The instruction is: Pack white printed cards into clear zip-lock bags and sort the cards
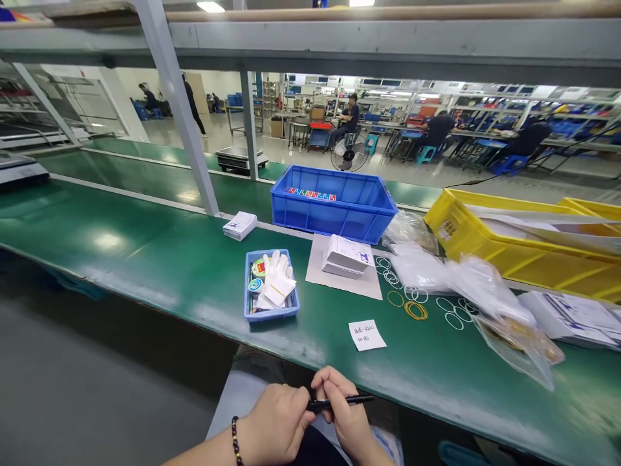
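Note:
Over my lap, in front of the bench edge, both hands meet on a black pen (359,399). My left hand (277,417), with a beaded bracelet at the wrist, is closed round the pen's left end. My right hand (343,414) pinches the pen's middle between thumb and fingers, and the other end sticks out to the right. Just beyond the hands a white note (367,335) with handwriting lies on the green bench. A small blue tray (272,317) to its left holds a white glove, a paper slip and round tins or rolls.
Farther back on the green bench (145,272) are paper stacks (347,255), a large blue bin (334,217) and a yellow bin (485,249). Rubber bands (416,310) and plastic bags (485,288) lie to the right. A metal post (182,110) rises at the left.

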